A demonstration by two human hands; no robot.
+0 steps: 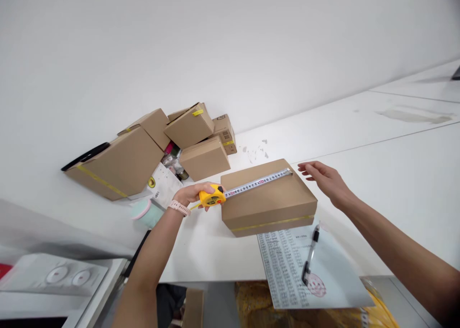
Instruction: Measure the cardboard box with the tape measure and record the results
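Note:
My left hand is closed around a yellow tape measure at the left end of a brown cardboard box. The metal blade runs out across the box's top, and its hooked end lies short of the right edge. My right hand is beside the box's right end, fingers loosely bent and apart, touching nothing that I can see. A printed sheet with a round red stamp lies at the box's near side, and a black and clear pen rests on it.
Several cardboard boxes stand against the wall at the back left. Near them are a mint-coloured cup with a pink rim and a white packet with an avocado picture. The sheet overhangs the table's front edge above yellow plastic wrapping.

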